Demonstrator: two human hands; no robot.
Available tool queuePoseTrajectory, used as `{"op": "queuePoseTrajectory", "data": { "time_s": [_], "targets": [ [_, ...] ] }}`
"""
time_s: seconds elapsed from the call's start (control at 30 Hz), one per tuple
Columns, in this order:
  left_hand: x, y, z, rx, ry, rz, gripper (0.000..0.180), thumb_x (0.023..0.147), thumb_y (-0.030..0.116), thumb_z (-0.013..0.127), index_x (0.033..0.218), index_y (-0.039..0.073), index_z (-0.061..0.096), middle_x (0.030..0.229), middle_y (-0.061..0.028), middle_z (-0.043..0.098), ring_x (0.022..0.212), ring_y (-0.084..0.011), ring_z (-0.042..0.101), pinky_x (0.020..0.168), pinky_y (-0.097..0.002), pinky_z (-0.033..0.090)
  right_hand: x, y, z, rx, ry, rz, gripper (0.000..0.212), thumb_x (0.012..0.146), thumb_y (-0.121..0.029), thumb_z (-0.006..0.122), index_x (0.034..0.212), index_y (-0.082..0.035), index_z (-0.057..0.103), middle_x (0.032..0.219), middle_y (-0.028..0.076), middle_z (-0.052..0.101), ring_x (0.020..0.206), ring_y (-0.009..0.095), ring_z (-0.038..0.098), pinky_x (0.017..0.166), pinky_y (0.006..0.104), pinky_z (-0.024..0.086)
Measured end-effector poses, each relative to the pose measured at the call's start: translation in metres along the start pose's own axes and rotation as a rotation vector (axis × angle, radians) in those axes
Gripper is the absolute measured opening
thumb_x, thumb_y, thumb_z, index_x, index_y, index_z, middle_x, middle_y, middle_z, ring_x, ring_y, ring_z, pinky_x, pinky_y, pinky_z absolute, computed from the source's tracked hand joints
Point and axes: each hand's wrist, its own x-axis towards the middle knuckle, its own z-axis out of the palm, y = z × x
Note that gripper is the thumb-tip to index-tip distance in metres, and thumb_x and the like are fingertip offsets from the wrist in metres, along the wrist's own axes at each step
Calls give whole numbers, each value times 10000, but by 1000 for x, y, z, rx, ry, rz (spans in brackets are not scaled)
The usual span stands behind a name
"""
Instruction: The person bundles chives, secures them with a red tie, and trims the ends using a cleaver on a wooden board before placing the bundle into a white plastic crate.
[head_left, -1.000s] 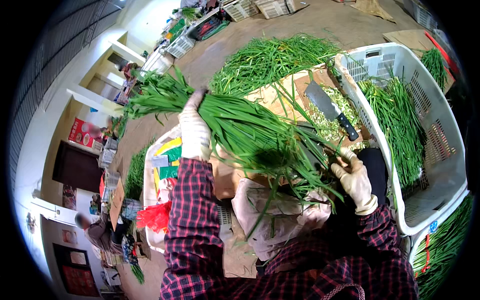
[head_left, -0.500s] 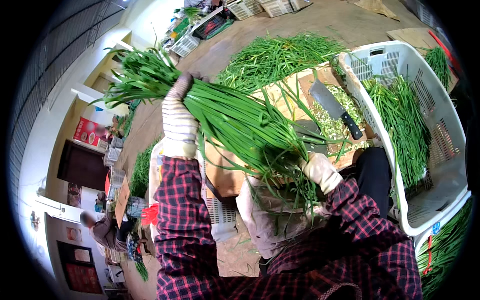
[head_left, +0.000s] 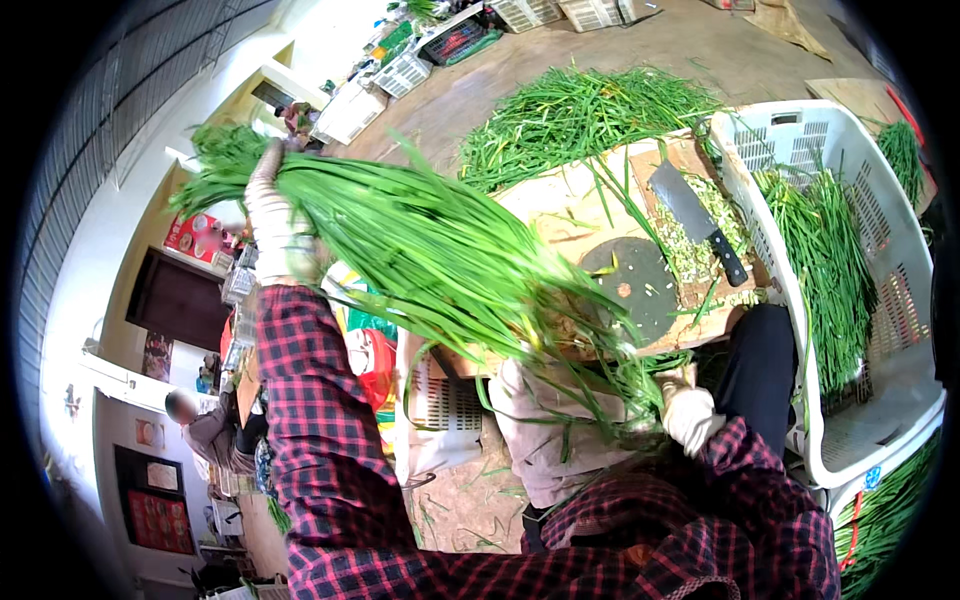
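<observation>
My left hand (head_left: 272,215), in a striped glove, is closed round a big bunch of garlic chives (head_left: 420,235) at its upper left end. The bunch slants down to the right across my lap, its middle smeared by motion. At the lower right end my right hand (head_left: 690,412), in a pale glove, is closed on loose chive strands (head_left: 650,385) trailing there. A cleaver (head_left: 690,205) with a black handle lies on the wooden board (head_left: 545,215) among pale chopped bits (head_left: 695,255). Beside it sits a dark round disc (head_left: 640,300), partly behind the strands.
On my right stands a white slatted crate (head_left: 830,450) with chives (head_left: 815,280) inside. Beyond the board lies a heap of chives (head_left: 585,115). Another person (head_left: 215,430) sits at the far left. Crates (head_left: 403,75) line the back, and colourful bags (head_left: 370,350) stand beside my left forearm.
My left hand has moved left with the bunch, and my right hand has shifted right and down. Strands stretch between them, and the round disc shows more. The whole view has turned slightly.
</observation>
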Motion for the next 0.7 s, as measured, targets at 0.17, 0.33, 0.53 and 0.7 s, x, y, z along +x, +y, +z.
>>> {"op": "queuePoseTrajectory", "data": {
  "time_s": [0.17,0.33,0.53,0.7],
  "targets": [
    [14,64,-37,88,129,153,153,908,182,609,935,33,627,805,-75,640,744,-235,638,673,-381,558,71,-125,-220,199,-13,138,312,925,-320,522,854,-41,641,701,211,625,671,408,612,579,461,482],
    [4,82,-72,-114,-95,0,142,905,178,616,831,61,586,791,-34,611,735,-217,600,850,-423,523,140,-163,-346,1095,-22,41,402,876,-255,660,1194,-14,607,914,46,667,826,134,581,767,316,459],
    [-28,50,0,-205,-83,-102,155,908,177,611,798,68,606,753,-35,614,703,-200,590,860,-398,513,222,-155,-272,865,11,-1051,511,959,-266,548,1373,19,458,1337,132,534,1212,217,494,1035,320,384],
    [-2,27,-38,-158,-11,-192,179,916,193,604,784,75,576,707,-26,578,662,-189,569,764,-371,533,134,-184,-294,1644,-700,-49,484,917,-202,600,1325,34,489,1304,104,567,1159,219,529,1018,321,400]
  ]
}}
